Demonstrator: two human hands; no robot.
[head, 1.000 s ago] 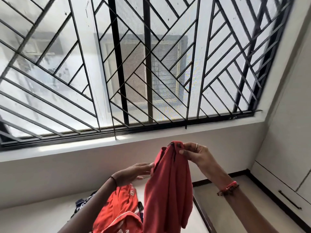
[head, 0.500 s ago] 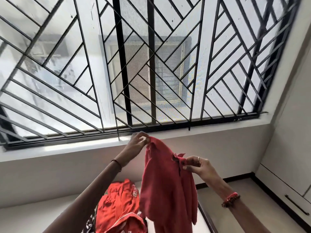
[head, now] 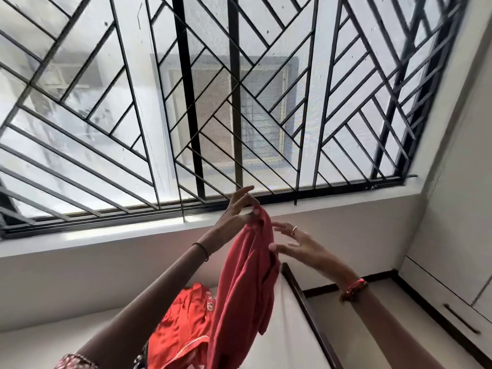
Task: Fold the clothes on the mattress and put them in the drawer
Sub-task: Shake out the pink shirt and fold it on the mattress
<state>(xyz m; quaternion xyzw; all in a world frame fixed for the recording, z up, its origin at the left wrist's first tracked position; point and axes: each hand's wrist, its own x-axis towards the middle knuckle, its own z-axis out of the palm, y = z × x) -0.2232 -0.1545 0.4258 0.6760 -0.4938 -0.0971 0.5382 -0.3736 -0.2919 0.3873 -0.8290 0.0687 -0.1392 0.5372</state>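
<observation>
Window (head: 239, 102): black diagonal grille, fills the upper view; pale sill (head: 106, 233) below it.
Wall (head: 80, 275): plain, under the sill.
Cupboard (head: 452, 209): pale, at right; drawer (head: 436, 294) at its base, front flush with the cupboard, dark bar handle (head: 460, 319).
Mattress (head: 287, 342): white, at the bottom centre, dark edge along its right side.
Red shirt (head: 245, 288): held up in the air above the mattress, hanging long and bunched, well apart from the drawer.
Orange shirt (head: 183, 323): lies crumpled on the mattress, just left of and behind the red one.
Left hand (head: 237, 209): raised before the sill, thumb and fingertips pinching the red shirt's top edge, index finger stretched out.
Right hand (head: 295, 243): beside the red shirt, fingers straight and spread wide, gripping nothing; thumb tip at the cloth's edge, contact blurred.
Wrist band (head: 352, 288): red, on the right wrist.
Ring (head: 294, 230): on a right finger.
</observation>
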